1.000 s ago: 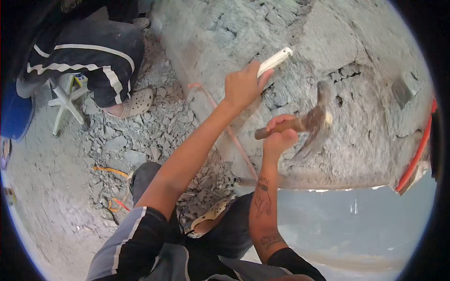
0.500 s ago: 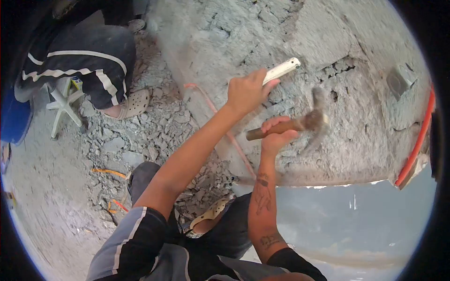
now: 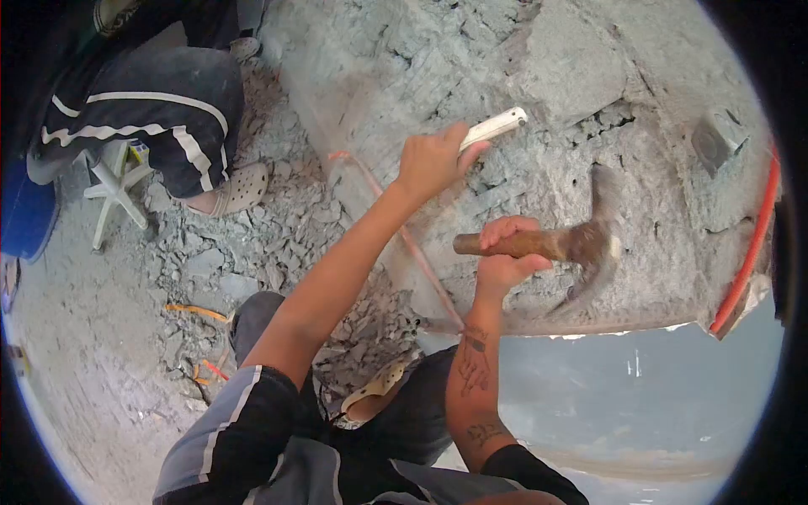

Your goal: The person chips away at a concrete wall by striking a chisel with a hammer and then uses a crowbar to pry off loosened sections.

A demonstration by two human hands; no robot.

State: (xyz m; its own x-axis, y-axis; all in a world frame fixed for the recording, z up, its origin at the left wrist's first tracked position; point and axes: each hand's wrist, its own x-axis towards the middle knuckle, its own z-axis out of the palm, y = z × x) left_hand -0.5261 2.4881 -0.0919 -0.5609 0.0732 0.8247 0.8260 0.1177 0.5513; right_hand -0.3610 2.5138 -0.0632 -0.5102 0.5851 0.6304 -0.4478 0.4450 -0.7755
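My left hand (image 3: 431, 167) is closed around a white, straight-sided bar (image 3: 495, 128) with small dark holes near its outer end. The rest of the bar is hidden in my fist. Below and to the right of it, my right hand (image 3: 510, 250) grips a hammer (image 3: 547, 244) by its brown wooden handle. The hammer's long, curved head is blurred by motion and overlaps the rough grey wall (image 3: 539, 202). That wall surface is chipped, with cracks and small dark holes around both hands.
Broken rubble (image 3: 210, 252) covers the floor at left. Another person (image 3: 160, 109) sits there on a low stool (image 3: 116, 192), beside a blue bucket (image 3: 27, 210). An orange conduit (image 3: 753, 244) runs along the right edge, near a metal box (image 3: 717, 143). A pinkish tube (image 3: 412, 244) crosses the wall's lower part.
My right hand and the hammer have shifted to the right and slightly down in view. My left hand has moved a little left with the white bar still in it.
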